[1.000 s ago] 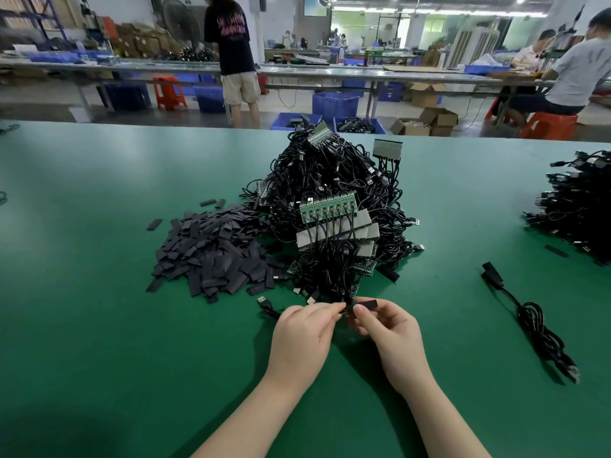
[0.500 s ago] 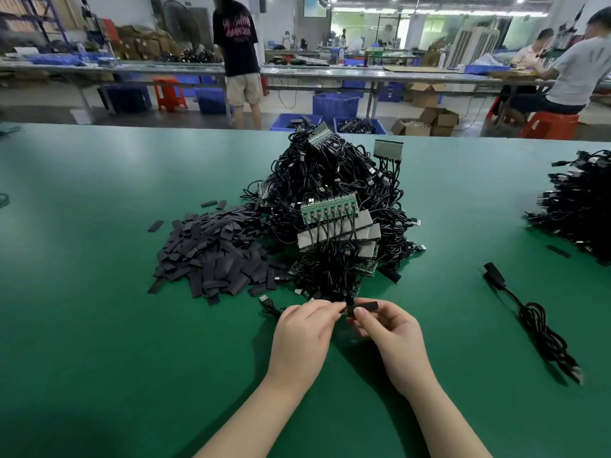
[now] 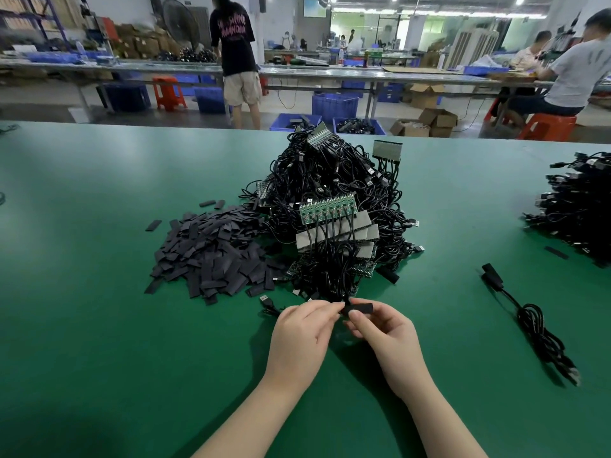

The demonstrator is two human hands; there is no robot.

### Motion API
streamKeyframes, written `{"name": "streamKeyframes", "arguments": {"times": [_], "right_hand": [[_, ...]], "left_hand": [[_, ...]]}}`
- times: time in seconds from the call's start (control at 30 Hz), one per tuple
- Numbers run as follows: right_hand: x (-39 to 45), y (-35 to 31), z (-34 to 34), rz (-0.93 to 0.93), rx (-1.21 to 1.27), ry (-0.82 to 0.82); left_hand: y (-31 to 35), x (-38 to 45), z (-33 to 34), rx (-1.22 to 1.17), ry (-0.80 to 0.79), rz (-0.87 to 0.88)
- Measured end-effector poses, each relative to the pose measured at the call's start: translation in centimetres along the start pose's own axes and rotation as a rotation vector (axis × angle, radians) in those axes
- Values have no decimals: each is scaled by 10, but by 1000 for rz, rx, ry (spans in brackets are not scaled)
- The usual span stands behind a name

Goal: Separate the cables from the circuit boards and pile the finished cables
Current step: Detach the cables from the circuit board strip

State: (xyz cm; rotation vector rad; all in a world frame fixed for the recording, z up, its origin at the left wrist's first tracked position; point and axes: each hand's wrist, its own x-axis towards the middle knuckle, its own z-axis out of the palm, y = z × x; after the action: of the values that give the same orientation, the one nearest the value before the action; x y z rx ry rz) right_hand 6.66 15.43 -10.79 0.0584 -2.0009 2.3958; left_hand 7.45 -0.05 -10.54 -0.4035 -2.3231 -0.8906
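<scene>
At near foot of tangled cable-and-board heap [image 3: 334,206], small black connector piece [image 3: 358,307] pinched between both hands. Left hand [image 3: 302,335] fingertips curled onto its left end; right hand [image 3: 380,328] thumb and fingers pinching its body. Green circuit board [image 3: 327,209] tilted on heap front, cables attached. Flat black sleeves pile [image 3: 211,252] touching heap's left side. Single coiled cable [image 3: 532,322] lying well right on green table [image 3: 99,342]; finished cable pile [image 3: 575,209] at far right edge.

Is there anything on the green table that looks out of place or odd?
Mostly no. One bundled cable lies alone between the central heap and the cable pile at the right edge. A few black strips lie stray beside their own pile.
</scene>
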Motion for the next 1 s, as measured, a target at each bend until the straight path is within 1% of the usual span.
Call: {"name": "streamKeyframes", "arguments": {"times": [0.1,0.23,0.3,0.43,0.63,0.83,1.0], "right_hand": [[0,-1,0,-11,-22,-6],[1,0,-1,-14,-41,-2],[1,0,-2,-14,-42,-4],[1,0,-2,-8,-25,3],[0,-2,-2,-1,1,8],[-1,-4,0,-28,-4,3],[0,-2,-1,-17,-1,2]], "left_hand": [[0,0,2,-13,31,17],[-2,-2,6,38,52,122],[-3,-2,7,48,63,136],[-4,-3,7,31,55,121],[-2,-1,5,-44,43,-12],[-3,-2,6,-35,39,45],[-2,-3,6,-28,38,70]]}}
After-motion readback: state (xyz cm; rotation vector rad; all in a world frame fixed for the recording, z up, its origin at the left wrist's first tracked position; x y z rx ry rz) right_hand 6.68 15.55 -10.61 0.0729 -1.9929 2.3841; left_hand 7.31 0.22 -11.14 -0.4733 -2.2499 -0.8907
